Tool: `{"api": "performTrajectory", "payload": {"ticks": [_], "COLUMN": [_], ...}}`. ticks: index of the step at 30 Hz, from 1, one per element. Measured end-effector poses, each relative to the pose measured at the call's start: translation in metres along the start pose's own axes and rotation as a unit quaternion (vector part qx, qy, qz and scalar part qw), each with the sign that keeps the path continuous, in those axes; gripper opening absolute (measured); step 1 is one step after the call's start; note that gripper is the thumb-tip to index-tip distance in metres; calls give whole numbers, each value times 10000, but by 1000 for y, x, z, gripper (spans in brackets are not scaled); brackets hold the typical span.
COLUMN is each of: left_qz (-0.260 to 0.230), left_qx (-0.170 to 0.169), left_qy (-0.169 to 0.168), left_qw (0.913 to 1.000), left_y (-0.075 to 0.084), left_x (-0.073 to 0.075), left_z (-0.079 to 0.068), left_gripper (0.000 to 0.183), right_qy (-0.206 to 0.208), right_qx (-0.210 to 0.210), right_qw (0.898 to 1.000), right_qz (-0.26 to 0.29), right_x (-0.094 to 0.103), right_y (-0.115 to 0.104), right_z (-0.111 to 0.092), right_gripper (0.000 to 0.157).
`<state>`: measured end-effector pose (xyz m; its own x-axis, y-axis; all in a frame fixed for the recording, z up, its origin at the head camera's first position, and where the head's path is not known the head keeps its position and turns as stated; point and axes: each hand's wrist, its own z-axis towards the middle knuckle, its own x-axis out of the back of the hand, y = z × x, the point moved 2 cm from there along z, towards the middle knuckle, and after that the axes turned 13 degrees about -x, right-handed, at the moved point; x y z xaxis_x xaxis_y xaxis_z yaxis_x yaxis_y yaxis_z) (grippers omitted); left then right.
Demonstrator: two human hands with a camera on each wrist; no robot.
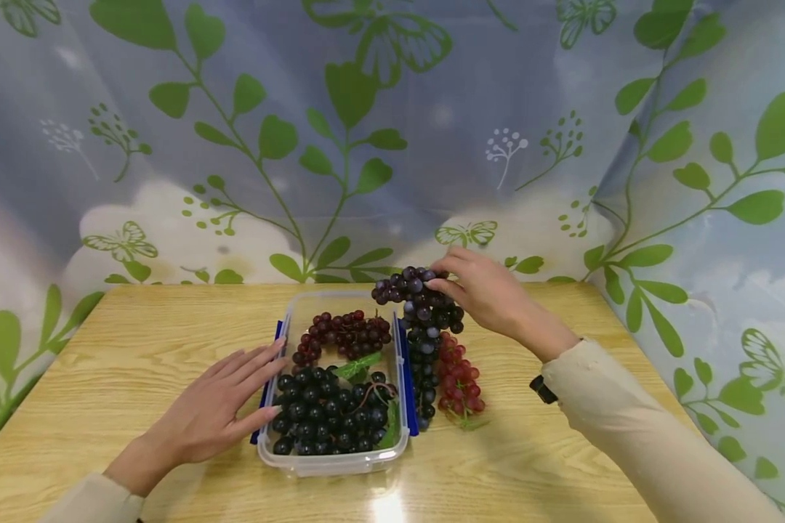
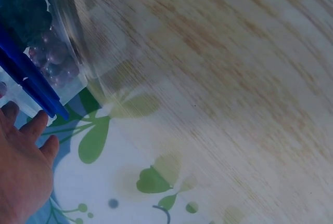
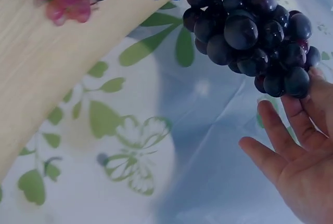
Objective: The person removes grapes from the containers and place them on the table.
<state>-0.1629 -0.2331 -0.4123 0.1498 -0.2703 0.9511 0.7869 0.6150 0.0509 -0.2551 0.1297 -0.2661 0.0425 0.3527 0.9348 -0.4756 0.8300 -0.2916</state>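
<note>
In the head view my right hand (image 1: 480, 287) pinches a bunch of dark purple grapes (image 1: 415, 287) and holds it up beside the far right corner of a clear plastic container (image 1: 333, 463). The same grapes (image 3: 250, 31) hang from the fingertips in the right wrist view. My left hand (image 1: 219, 403) lies with straight fingers against the container's left side, by a blue clip (image 1: 262, 407). Inside the container are black grapes (image 1: 320, 414) with green leaves at the front and dark red grapes (image 1: 347, 334) at the back.
Right of the container, a long bunch of dark grapes (image 1: 424, 378) lies along its blue clip (image 1: 407, 385). Beside it are red grapes (image 1: 459, 378). The wooden table (image 1: 549, 450) ends at a leaf-patterned curtain (image 1: 432, 181) behind.
</note>
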Motion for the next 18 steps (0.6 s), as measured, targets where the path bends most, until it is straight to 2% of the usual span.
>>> {"api": "performTrajectory", "payload": {"ticks": [6,12,18], "left_qz": [4,38,33], "left_qx": [-15,-22,-5], "left_qy": [17,28,50], "left_qw": [10000,10000,10000], "left_y": [0,1,0], "left_x": [0,1,1], "left_z": [0,1,0], "left_gripper": [61,61,61], "right_qy": [-179,-149,-221], "right_qx": [-395,-1045,-1205], "right_qw": [9989,9944,9924], "right_qz": [190,28,-67], "right_x": [0,0,-8], "right_y": [25,48,71], "right_z": [-14,-32,-45], "right_gripper": [27,30,22]}}
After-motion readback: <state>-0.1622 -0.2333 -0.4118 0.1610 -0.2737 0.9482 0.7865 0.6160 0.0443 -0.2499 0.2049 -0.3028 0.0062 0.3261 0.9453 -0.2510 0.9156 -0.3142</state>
